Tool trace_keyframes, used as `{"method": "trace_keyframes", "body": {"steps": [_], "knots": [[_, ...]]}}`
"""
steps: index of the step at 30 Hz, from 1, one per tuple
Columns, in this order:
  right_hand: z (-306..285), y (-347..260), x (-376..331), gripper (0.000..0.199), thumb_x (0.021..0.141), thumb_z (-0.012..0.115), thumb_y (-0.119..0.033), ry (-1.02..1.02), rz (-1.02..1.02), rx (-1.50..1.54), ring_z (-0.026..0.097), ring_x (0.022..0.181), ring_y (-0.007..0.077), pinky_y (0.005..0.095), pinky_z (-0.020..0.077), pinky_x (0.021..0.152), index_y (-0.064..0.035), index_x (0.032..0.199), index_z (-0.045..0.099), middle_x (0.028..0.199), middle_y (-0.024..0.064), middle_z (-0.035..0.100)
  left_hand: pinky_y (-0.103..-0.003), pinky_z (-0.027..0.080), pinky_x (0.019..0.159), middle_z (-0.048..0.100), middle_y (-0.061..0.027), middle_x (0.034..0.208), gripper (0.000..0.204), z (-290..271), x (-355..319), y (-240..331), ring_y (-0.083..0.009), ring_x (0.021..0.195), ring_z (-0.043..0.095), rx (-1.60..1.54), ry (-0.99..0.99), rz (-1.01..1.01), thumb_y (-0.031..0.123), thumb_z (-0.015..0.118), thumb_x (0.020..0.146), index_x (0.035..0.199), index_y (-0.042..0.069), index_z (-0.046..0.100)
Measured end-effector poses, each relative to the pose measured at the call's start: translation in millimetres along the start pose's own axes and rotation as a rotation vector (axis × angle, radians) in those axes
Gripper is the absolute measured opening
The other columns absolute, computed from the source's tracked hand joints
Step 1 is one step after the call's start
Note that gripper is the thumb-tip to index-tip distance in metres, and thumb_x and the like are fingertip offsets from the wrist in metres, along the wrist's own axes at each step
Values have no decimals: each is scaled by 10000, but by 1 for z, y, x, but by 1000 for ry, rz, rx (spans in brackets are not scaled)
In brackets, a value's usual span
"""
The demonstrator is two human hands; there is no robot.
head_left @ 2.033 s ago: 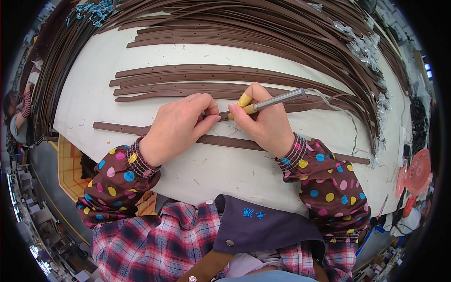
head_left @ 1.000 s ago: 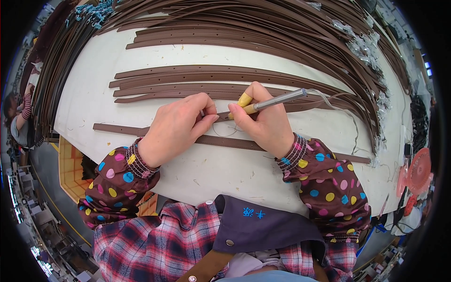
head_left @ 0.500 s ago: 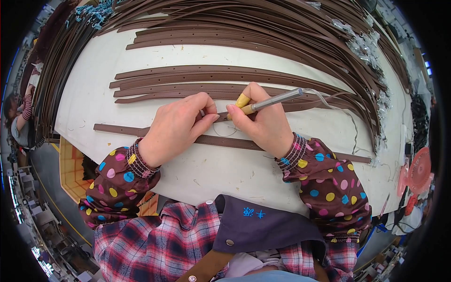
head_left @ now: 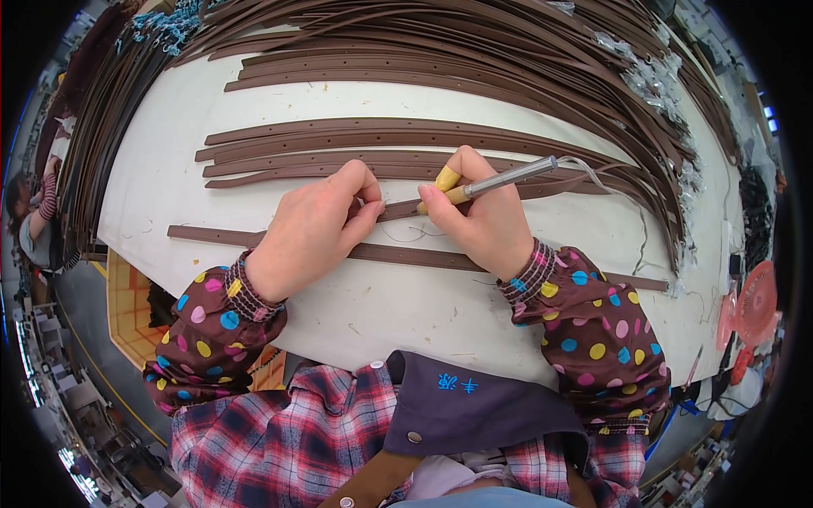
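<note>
Near the middle of the table, my left hand [head_left: 320, 218] pinches a brown strap [head_left: 400, 210] between thumb and fingers. My right hand [head_left: 481, 213] is closed round a corded pen-shaped tool [head_left: 511, 176] with a grey metal barrel and a yellowish grip. Its front end points left, close to the strap; whether it touches I cannot tell. One right finger wears a yellow cover [head_left: 446, 178]. A thin dark thread [head_left: 413, 235] curls beneath the strap between my hands. Another brown strap [head_left: 406, 255] lies crosswise on the table, partly hidden by my left hand.
Several punched brown straps [head_left: 318, 141] lie in rows beyond my hands, with a thick bundle [head_left: 474, 42] at the back. Clear plastic wrapping [head_left: 660, 85] covers strap ends at the right. Dark straps [head_left: 110, 127] hang at the left edge. A pink fan [head_left: 755, 303] stands far right.
My right hand and the pen-shaped tool have shifted a little to the right, away from my left hand. My left hand has drawn slightly left, and more of the strap shows between them.
</note>
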State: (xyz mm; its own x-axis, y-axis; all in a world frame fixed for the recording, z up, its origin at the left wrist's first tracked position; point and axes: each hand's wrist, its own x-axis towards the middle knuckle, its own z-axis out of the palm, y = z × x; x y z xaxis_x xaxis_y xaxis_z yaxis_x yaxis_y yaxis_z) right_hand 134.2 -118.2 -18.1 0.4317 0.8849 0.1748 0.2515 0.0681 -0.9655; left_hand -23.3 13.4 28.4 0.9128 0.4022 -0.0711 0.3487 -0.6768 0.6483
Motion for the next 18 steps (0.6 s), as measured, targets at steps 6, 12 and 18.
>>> {"method": "trace_keyframes", "body": {"steps": [6, 12, 18], "knots": [[-2, -1, 0, 240, 847, 663, -145, 4, -10, -18, 537, 520, 149, 281, 412, 485, -33, 798, 456, 608, 72, 564, -338, 460, 566, 605, -61, 738, 116, 0, 1, 2, -212, 657, 620, 6, -10, 8, 97, 624, 841, 881, 61, 521], [-3, -5, 0, 224, 867, 651, -123, -48, 16, -54, 552, 582, 112, 254, 423, 519, -35, 818, 451, 656, 49, 564, -328, 457, 557, 592, -54, 729, 118, 1, 0, 1, -198, 628, 599, 1, 9, 11, 92, 632, 831, 880, 67, 528], [-4, -6, -1, 209, 887, 640, -102, -89, 65, -88, 566, 652, 75, 229, 436, 557, -35, 841, 447, 713, 29, 564, -327, 456, 555, 593, -53, 724, 112, 1, 0, 1, -194, 624, 600, 3, 11, 16, 92, 631, 830, 875, 66, 532]]}}
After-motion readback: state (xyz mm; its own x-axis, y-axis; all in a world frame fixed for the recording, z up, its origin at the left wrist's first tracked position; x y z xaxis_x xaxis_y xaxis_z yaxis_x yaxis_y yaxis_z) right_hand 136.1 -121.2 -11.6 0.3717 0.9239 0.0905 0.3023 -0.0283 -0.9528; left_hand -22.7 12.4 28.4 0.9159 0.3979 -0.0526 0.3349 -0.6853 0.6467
